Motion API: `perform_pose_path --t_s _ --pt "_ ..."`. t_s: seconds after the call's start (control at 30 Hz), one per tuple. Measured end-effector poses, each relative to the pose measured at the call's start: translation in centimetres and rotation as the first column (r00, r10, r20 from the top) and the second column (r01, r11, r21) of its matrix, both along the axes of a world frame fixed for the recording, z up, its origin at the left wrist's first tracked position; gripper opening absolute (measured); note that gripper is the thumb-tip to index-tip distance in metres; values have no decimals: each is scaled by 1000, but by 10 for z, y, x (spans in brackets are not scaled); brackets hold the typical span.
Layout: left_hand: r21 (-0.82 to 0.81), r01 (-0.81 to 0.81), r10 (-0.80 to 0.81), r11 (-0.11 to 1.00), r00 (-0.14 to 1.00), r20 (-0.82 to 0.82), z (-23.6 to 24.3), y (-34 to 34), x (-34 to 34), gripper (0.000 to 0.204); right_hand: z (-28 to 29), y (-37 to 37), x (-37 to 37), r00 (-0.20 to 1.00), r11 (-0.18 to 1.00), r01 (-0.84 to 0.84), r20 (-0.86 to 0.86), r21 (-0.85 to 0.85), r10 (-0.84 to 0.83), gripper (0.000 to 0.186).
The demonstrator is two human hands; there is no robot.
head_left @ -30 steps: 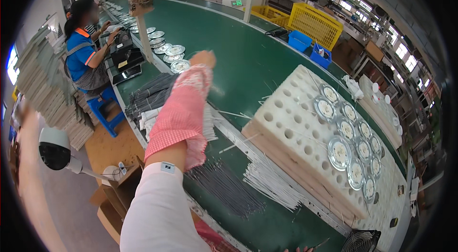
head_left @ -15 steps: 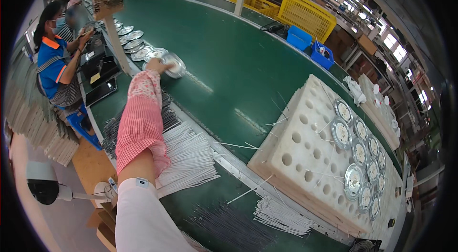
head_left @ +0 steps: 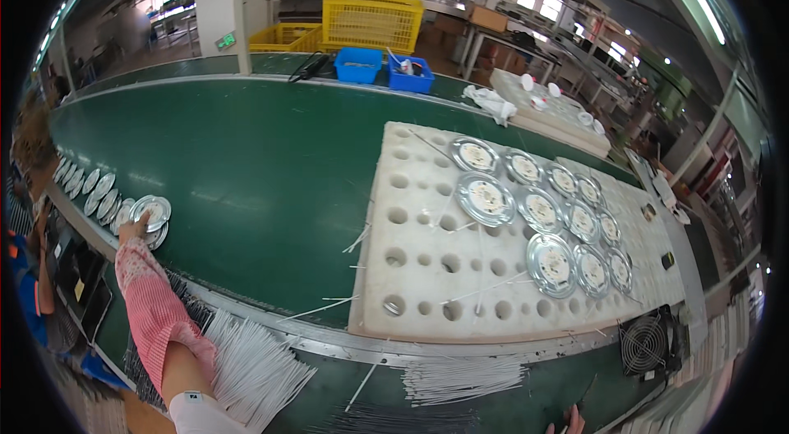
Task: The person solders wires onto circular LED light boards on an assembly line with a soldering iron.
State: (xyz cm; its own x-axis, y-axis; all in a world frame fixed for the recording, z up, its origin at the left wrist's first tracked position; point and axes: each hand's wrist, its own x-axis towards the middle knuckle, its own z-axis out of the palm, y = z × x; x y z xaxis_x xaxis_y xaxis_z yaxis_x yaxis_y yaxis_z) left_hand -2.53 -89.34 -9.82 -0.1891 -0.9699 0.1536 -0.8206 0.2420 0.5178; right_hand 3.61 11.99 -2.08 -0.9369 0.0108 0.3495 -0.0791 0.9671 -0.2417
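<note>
At the far left of the green belt, my left hand point(head_left: 134, 228) is closed on the edge of a round silver disc point(head_left: 151, 213) with a pale centre. This disc overlaps others at the near end of a row of similar discs point(head_left: 100, 190). Only the fingertips of my right hand point(head_left: 570, 420) show at the lower edge; they are curled around something small and pale that I cannot make out. To the right, several silver discs with pale centres point(head_left: 552, 265) rest on a thick white foam board point(head_left: 423, 284) full of round holes. Thin white strips stick out from some holes.
Bundles of white strips point(head_left: 255, 368) and dark strips lie along the near rail. A small black fan point(head_left: 643, 343) stands at the near right. Blue bins point(head_left: 358, 66) and a yellow crate point(head_left: 371, 21) line the far side. A co-worker's arm point(head_left: 43, 270) is at the left.
The view has swung to the right. My left hand has kept its grip on the disc, now lower beside the row's near end. My right fingertips have come into view.
</note>
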Motion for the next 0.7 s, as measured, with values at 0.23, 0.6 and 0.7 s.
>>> perform_pose_path --t_s 0.23,0.6,0.7 --pt "-32 -42 42 999 999 12 28 77 -21 78 0 -4 8 999 998 40 38 -40 -39 56" --pt "-905 406 -443 126 839 314 248 331 49 18 0 1 -3 966 889 -255 -148 -381 214 62" --pt "-875 432 -553 220 794 253 242 465 78 22 13 -24 -5 934 761 -356 -204 -543 292 66"
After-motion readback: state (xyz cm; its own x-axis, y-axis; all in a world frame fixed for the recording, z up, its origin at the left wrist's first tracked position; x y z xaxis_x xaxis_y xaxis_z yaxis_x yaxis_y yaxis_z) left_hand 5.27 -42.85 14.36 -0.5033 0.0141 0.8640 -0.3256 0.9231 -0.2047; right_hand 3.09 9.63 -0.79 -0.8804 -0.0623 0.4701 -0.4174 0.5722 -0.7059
